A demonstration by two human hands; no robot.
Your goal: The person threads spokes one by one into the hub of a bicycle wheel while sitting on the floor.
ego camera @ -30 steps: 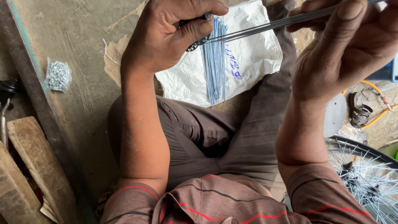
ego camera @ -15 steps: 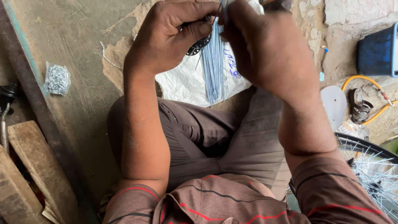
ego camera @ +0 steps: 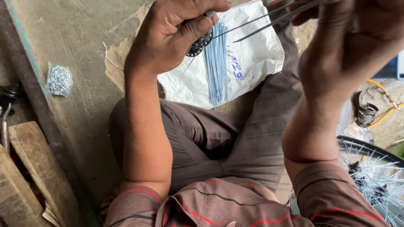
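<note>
Hub [ego camera: 198,44], dark metal, sits gripped in your left hand [ego camera: 176,35], fingers closed round it, held above white sack [ego camera: 252,63]. Spokes [ego camera: 269,23], two thin rods, run from hub up to your right hand [ego camera: 349,38], which is closed on their far ends. Spoke bundle [ego camera: 216,67] lies on sack, btwn your knees. Bag of small metal bits [ego camera: 59,80] on floor at left, well apart. Wheel rim [ego camera: 370,168] w/ spokes at lower right.

Spokes on a sack, in front of the knees

The spokes [ego camera: 216,63] lie on the sack [ego camera: 252,63] on the floor [ego camera: 75,38]; a bag of nipples [ego camera: 59,79] lies left, a wheel [ego camera: 370,176] right.
</note>
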